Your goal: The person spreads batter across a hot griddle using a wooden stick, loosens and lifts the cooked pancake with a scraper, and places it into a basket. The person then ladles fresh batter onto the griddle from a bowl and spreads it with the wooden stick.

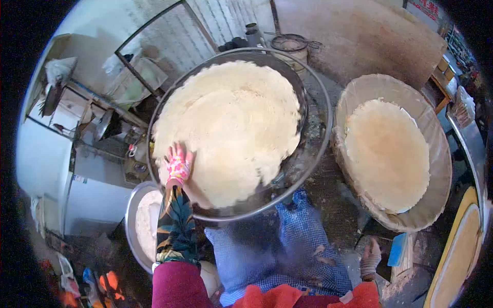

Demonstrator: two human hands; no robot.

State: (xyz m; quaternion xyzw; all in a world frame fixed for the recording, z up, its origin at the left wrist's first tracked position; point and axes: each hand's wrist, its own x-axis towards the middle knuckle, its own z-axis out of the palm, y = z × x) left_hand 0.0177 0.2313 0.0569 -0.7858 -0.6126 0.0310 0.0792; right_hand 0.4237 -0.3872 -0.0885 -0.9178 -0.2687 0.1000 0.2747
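My left hand (178, 163), in a pink-and-white fingerless glove, lies with fingers spread on the left front part of a large pale flatbread (231, 118). The thin round sheet covers most of a wide dark griddle (303, 110) and has a ragged edge. A metal ring (328, 123) runs around the griddle. Low on the right, my right hand (371, 258), in a pale fingerless glove, hangs apart from the griddle with its fingers loosely apart and nothing visible in them. Close beside it is a small wooden box (403, 267) with a blue piece (398, 250).
A metal basin (134, 226) of pale batter stands left of my legs. On the right, a cloth-lined round basket (436, 154) holds stacked flatbreads (387, 154). A yellow-rimmed oval board (457, 256) leans at far right. A strainer (290, 45) sits behind the griddle.
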